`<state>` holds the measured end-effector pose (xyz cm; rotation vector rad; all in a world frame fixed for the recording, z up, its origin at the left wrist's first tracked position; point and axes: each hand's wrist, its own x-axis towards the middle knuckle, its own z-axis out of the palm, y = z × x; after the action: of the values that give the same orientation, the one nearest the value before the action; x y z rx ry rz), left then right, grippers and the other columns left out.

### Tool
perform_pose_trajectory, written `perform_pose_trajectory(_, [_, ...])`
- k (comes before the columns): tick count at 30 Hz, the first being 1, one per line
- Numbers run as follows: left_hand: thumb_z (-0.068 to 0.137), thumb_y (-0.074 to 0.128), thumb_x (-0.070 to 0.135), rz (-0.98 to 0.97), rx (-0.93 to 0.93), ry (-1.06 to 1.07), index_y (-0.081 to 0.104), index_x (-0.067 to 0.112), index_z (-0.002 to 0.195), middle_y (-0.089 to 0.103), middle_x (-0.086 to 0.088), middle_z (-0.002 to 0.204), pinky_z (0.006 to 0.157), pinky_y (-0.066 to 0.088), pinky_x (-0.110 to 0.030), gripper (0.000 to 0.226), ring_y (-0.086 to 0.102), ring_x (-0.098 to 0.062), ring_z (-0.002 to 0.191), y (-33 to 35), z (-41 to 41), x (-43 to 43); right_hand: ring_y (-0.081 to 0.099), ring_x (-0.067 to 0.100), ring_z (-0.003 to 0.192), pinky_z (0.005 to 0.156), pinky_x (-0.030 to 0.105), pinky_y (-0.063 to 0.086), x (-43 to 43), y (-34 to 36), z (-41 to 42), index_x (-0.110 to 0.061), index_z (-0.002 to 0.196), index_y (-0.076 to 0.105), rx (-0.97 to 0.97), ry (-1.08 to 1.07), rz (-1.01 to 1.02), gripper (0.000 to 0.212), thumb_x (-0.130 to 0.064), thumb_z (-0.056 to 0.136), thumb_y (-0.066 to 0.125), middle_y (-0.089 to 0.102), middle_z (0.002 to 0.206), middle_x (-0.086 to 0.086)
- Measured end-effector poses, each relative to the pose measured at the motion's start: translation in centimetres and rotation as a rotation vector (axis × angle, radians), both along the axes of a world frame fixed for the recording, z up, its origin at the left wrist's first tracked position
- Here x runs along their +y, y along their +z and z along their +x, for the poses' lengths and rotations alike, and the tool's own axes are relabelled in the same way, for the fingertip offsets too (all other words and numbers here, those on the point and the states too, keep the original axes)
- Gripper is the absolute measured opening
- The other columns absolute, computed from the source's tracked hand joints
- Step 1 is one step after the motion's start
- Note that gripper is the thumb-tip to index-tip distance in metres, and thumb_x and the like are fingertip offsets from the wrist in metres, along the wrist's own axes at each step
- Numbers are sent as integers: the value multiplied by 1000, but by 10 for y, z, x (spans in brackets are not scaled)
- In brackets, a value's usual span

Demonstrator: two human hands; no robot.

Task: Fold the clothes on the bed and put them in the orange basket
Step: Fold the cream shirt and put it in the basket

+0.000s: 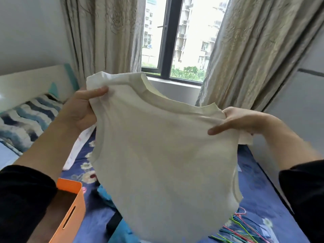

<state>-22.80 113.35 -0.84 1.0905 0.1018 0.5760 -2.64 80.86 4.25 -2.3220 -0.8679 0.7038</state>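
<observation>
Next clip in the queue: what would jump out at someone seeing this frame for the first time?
A white T-shirt held up mid-frame fills most of the view, pinched at its shoulders by the left hand and the right hand. Behind it a bright window glows between beige curtains. An orange basket stands open at lower left, and coloured hangers lie on the blue floral bed at lower right.

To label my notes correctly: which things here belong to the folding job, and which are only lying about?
Job: white T-shirt, held by left hand and right hand; orange basket; teal garment.
Lying about: coloured hangers; striped bedding; curtains.
</observation>
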Motion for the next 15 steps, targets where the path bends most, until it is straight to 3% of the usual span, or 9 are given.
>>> perform_pose_trajectory(2, [91,48,9,36,1,-12,61,7,117,72,-5,96,80,57,-29,29,70,-18,90,4,3,9,73,24,76,62,28,55,-4,9,7,-10,84,74,-99,-50,-137,15,-12,71,82,75,82,7])
perform_pose_trajectory(6, [91,49,6,121,55,-41,65,12,107,71,-4,89,76,58,-27,24,69,-17,82,-4,25,20,63,17,62,47,23,47,-6,-6,36,-7,78,71,-327,-220,-182,13,-18,76,78,69,73,6])
perform_pose_trajectory(8, [85,56,6,114,99,-77,65,15,104,70,-5,87,71,58,-26,23,68,-17,79,-15,39,24,60,16,64,51,24,46,-5,-32,51,-11,73,69,-352,-294,-192,14,-21,81,74,66,74,7])
perform_pose_trajectory(11, [73,65,12,100,194,-109,66,15,101,71,-6,84,67,58,-25,28,68,-16,75,-33,64,35,63,24,83,66,29,46,-1,-77,73,-16,71,66,-451,-410,-229,23,-29,90,62,66,83,7])
perform_pose_trajectory(13, [87,53,5,107,270,-81,67,15,97,70,-6,84,69,55,-27,19,68,-16,72,-37,81,40,64,29,92,71,30,47,4,-96,83,-18,74,61,-519,-474,-280,26,-33,93,51,66,89,8])
perform_pose_trajectory(15, [96,44,4,115,329,-15,66,17,96,68,-5,82,67,53,-28,26,66,-15,70,-37,102,50,67,30,89,73,32,52,13,-100,91,-20,79,60,-514,-527,-263,25,-31,94,43,67,91,9])
